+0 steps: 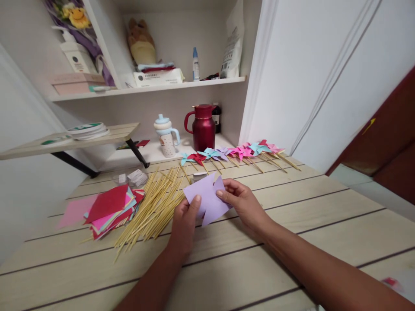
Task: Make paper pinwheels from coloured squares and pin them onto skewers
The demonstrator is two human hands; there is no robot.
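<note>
On the surface [292, 203], largest first:
Sticks [152, 207]: loose heap, left of hands.
Paper stack [110, 209]: far left.
Pinwheels [236, 152]: row at back.
Lilac paper [209, 198]: held above surface; likely light, floppy, creasable; take by edges.
Left hand [184, 224]: thumb pinching left edge.
Right hand [241, 203]: fingers pinching right edge.

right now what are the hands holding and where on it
Both hands hold one lilac paper sheet with cut slits. The left hand pinches its lower left edge, thumb on top; the right hand pinches its right flap.
</note>
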